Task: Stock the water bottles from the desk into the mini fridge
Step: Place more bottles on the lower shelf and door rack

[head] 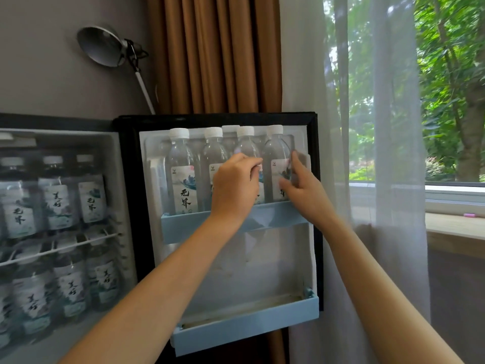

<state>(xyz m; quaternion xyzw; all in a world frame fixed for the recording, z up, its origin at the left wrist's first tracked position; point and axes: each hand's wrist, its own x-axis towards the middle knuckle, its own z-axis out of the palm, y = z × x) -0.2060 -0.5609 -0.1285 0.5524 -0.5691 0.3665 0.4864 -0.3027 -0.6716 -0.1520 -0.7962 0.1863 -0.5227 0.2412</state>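
Left hand [236, 183], right hand [304, 186] on bottles [276, 149]

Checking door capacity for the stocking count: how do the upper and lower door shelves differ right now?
The upper door shelf holds a row of capped water bottles; the lower door shelf shows none. Both hands are at the upper one, left hand gripping the third bottle, right hand holding the rightmost bottle; nothing touches the lower one. Shared: pale blue front rails, both on the open fridge door.
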